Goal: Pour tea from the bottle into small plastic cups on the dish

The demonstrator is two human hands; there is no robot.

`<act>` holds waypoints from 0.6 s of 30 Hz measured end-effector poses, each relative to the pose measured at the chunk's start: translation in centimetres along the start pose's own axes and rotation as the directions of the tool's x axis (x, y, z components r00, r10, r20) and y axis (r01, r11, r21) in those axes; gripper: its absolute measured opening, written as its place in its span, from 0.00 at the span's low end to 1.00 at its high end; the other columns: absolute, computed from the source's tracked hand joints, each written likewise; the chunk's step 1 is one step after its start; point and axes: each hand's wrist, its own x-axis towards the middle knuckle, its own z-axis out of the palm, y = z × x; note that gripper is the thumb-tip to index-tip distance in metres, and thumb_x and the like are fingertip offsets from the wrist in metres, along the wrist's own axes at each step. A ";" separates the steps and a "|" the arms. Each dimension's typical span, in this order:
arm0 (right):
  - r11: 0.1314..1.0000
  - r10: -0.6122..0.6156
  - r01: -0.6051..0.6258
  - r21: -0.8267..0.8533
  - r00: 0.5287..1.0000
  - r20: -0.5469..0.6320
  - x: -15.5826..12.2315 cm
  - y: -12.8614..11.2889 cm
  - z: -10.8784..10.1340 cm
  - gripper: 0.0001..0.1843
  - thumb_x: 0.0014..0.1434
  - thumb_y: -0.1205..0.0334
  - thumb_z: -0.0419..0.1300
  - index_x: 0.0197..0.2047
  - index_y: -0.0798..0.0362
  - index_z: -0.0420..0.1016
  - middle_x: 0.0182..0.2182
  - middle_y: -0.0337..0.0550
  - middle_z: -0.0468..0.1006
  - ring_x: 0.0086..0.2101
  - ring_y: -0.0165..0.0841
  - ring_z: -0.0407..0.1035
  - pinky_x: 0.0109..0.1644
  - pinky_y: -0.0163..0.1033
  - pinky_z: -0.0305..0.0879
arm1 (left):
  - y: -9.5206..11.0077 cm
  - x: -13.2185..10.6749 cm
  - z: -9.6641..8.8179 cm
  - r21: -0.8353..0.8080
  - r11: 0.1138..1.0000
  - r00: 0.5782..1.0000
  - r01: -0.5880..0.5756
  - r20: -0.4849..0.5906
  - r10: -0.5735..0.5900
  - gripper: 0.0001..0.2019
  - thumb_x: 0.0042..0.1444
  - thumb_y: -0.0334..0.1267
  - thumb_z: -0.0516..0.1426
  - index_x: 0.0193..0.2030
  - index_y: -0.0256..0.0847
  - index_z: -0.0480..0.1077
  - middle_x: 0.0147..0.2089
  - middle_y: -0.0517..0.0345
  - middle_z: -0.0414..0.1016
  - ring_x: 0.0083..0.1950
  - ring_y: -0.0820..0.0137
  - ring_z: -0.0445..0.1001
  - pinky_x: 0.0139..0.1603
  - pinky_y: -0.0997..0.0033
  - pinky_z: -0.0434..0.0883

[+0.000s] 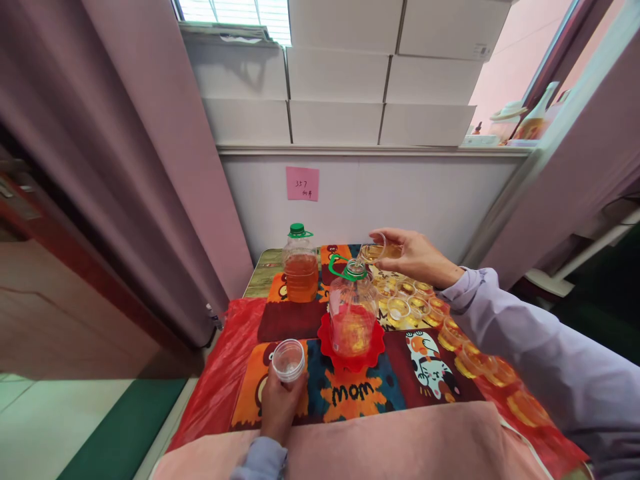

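Note:
My right hand (417,257) grips a clear plastic cup (373,251) with yellow liquid in it, tilted over the mouth of an open clear jug (354,303). The jug has a green ring and handle and yellow liquid low inside. It stands upright in a red scalloped dish (327,348). My left hand (280,403) is closed around clear plastic cups (289,360), seemingly nested and empty, in front of the jug to the left. Several clear cups of yellow liquid (419,307) stand on the table to the right, partly hidden behind my right arm.
A second jug (301,277) with amber liquid and a green cap stands back left. A patterned mat (353,393) and red plastic sheet (215,373) cover the table. White boxes (335,123) line a ledge behind. A pink note (303,184) is on the wall.

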 end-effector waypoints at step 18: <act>0.995 -0.084 0.082 -0.061 0.996 -0.032 0.3 0.2 0.6 0.35 0.48 0.67 0.74 0.62 0.49 0.81 0.56 0.48 0.86 0.55 0.45 0.81 0.65 0.53 0.75 | 0.9 -0.3 -0.2 -0.010 1.000 1.000 0.000 0.001 0.000 0.23 0.41 0.59 0.68 0.36 0.45 0.73 0.35 0.46 0.84 0.43 0.46 0.84 0.50 0.47 0.79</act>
